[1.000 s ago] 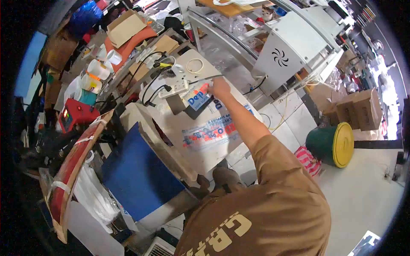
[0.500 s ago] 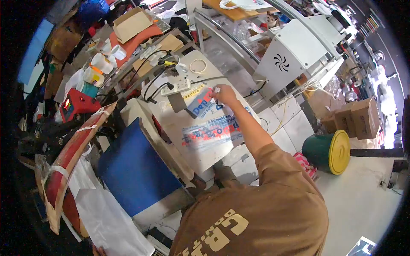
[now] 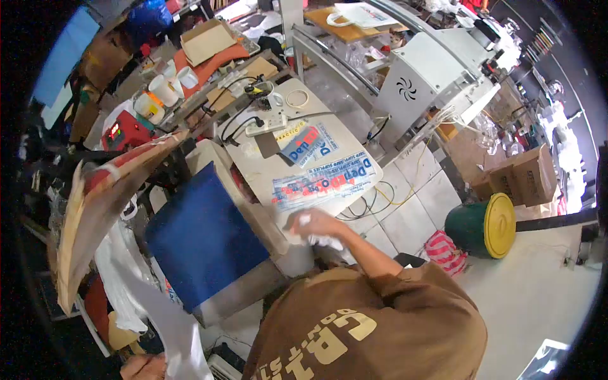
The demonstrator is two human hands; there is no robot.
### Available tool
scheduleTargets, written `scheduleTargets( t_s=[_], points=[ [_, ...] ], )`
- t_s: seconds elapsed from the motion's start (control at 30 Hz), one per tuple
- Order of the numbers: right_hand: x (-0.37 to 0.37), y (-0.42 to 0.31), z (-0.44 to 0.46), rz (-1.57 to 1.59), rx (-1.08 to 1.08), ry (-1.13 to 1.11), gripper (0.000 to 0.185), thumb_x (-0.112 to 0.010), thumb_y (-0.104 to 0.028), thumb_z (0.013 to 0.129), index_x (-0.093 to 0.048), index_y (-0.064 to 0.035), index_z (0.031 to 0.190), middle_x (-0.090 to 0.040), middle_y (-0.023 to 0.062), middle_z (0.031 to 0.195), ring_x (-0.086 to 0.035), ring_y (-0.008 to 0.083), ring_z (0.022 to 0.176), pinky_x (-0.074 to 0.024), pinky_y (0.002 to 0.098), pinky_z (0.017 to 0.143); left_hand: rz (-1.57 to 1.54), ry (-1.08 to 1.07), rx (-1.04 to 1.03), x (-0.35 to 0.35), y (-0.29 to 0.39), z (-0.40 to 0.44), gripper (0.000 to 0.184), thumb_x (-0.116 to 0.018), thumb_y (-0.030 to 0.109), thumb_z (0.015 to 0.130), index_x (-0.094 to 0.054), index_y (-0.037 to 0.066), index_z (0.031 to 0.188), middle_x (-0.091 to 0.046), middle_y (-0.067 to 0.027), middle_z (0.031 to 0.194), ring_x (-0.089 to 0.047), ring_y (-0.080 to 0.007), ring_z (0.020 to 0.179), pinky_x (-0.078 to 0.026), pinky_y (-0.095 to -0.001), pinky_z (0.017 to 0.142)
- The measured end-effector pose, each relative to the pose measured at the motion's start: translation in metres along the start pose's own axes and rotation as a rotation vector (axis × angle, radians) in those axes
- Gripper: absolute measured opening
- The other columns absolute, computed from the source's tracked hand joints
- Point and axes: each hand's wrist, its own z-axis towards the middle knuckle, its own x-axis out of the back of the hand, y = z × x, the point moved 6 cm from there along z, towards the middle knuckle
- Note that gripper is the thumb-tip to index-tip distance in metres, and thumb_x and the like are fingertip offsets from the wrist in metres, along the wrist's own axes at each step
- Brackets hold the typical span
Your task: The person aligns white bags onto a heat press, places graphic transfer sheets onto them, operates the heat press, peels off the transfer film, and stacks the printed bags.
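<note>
My right hand (image 3: 316, 225) is closed around a crumpled white piece (image 3: 326, 241), its material unclear, above the near edge of the white table (image 3: 256, 171). On that table lie printed blue, red and white strips (image 3: 326, 183) and a second printed piece (image 3: 310, 144) beside a dark flat rectangle (image 3: 268, 145). At the lower left, my left hand (image 3: 144, 367) grips a white sheet (image 3: 180, 335), with its fingers partly out of view. Above the sheet, a wooden board with a red top (image 3: 120, 190) stands tilted.
A blue panel (image 3: 206, 237) lies left of the table. A power strip (image 3: 266, 125) with cables sits at the table's far side. To the right stand a white machine (image 3: 418, 79) and a green bin with a yellow lid (image 3: 500, 225). A red device (image 3: 123, 130) is at left.
My right hand has drawn back from the printed piece on the table toward my body, with the white piece in it. The white sheet has shifted and the red-topped board is more tilted.
</note>
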Motion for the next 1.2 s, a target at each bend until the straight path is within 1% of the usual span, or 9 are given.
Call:
scheduleTargets(
  t_s=[0.27,0.4,0.47,0.53,0.6,0.7,0.77,1.07,1.2],
  points=[
    [-0.146,-0.061,-0.042,0.132,0.134,-0.487,0.044,-0.082,-0.024,0.081,-0.07,0.0015,0.115,-0.072,0.0061,0.111,-0.062,0.0164,0.104,-0.0473,0.0304,0.095,-0.058,0.407,-0.417,0.028,0.01,0.041,0.039,-0.073,0.024,0.082,-0.071,-0.002,0.11,-0.069,-0.0158,0.106,-0.063,-0.0315,0.096,-0.047,-0.0394,0.092],
    [-0.167,-0.058,-0.065,0.16,-0.068,-0.3,0.051,-0.083,-0.027,0.082,-0.067,-0.0009,0.122,-0.072,0.0051,0.107,-0.062,0.0152,0.102,-0.0475,0.0302,0.092,-0.524,0.218,-0.178,-0.034,0.013,0.1,0.035,-0.067,0.01,0.087,-0.065,-0.009,0.116,-0.07,-0.0166,0.106,-0.064,-0.0223,0.099,-0.047,-0.0329,0.093],
    [-0.165,-0.058,-0.074,0.143,-0.232,-0.051,0.057,-0.074,-0.045,0.09,-0.062,-0.0014,0.125,-0.072,0.009,0.096,-0.068,0.0236,0.1,-0.0584,0.0376,0.066,-0.723,0.117,-0.096,-0.085,-0.02,0.128,0.031,-0.064,0.003,0.089,-0.064,-0.007,0.118,-0.07,-0.0141,0.108,-0.064,-0.0189,0.1,-0.049,-0.0308,0.092],
    [-0.173,-0.006,-0.083,0.805,-0.249,-0.279,0.058,-0.061,-0.053,0.096,-0.058,-0.0076,0.133,-0.068,0.0101,0.119,-0.068,0.0212,0.099,-0.056,0.0315,0.078,-0.986,0.085,-0.072,-0.144,-0.063,0.153,0.029,-0.064,0.0,0.091,-0.063,-0.004,0.12,-0.071,-0.0107,0.108,-0.065,-0.0141,0.094,-0.052,-0.0256,0.084],
    [-0.192,0.011,-0.065,1.111,-0.229,-0.023,0.06,-0.057,-0.053,0.098,-0.053,-0.0075,0.138,-0.068,0.0092,0.113,-0.068,0.0204,0.089,-0.0571,0.0296,0.067,-1.11,0.137,0.02,-0.206,-0.108,0.173,0.027,-0.065,0.002,0.093,-0.063,-0.003,0.119,-0.072,-0.0088,0.103,-0.066,-0.0133,0.09,-0.052,-0.0256,0.081],
    [-0.212,0.034,-0.072,1.199,-0.021,-0.406,0.058,-0.057,-0.049,0.099,-0.051,-0.0065,0.138,-0.068,0.0083,0.108,-0.068,0.0212,0.086,-0.058,0.0304,0.069,-1.156,0.276,0.056,-0.279,-0.143,0.181,0.023,-0.066,0.003,0.093,-0.063,-0.002,0.116,-0.073,-0.0095,0.101,-0.066,-0.013,0.086,-0.052,-0.0258,0.077],
    [-0.218,0.05,-0.084,1.111,-0.075,-0.265,0.055,-0.058,-0.046,0.099,-0.051,-0.0054,0.136,-0.068,0.0084,0.107,-0.068,0.0211,0.086,-0.058,0.0305,0.068,-1.207,0.316,0.158,-0.323,-0.163,0.182,0.023,-0.066,0.003,0.093,-0.063,-0.002,0.116,-0.073,-0.01,0.101,-0.066,-0.013,0.085,-0.052,-0.0258,0.076],
    [-0.223,0.028,-0.105,0.74,-0.167,0.182,0.057,-0.079,-0.027,0.085,-0.052,-0.0044,0.131,-0.068,0.0076,0.099,-0.068,0.0186,0.087,-0.0571,0.0348,0.07,-1.305,0.077,0.435,-0.315,-0.14,0.134,0.046,-0.069,-0.001,0.09,-0.048,-0.001,0.132,-0.07,-0.017,0.111,-0.067,-0.0201,0.1,-0.053,-0.0313,0.084],
    [-0.238,-0.028,-0.096,0.966,0.146,-0.102,0.067,-0.082,-0.032,0.081,-0.053,-0.001,0.132,-0.065,0.0147,0.114,-0.065,0.0237,0.101,-0.0543,0.0358,0.081,-1.547,0.15,0.18,-0.288,-0.122,0.139,0.055,-0.069,-0.003,0.089,-0.043,0.0,0.136,-0.067,-0.0168,0.123,-0.064,-0.0226,0.109,-0.053,-0.0359,0.092]
  ],
)
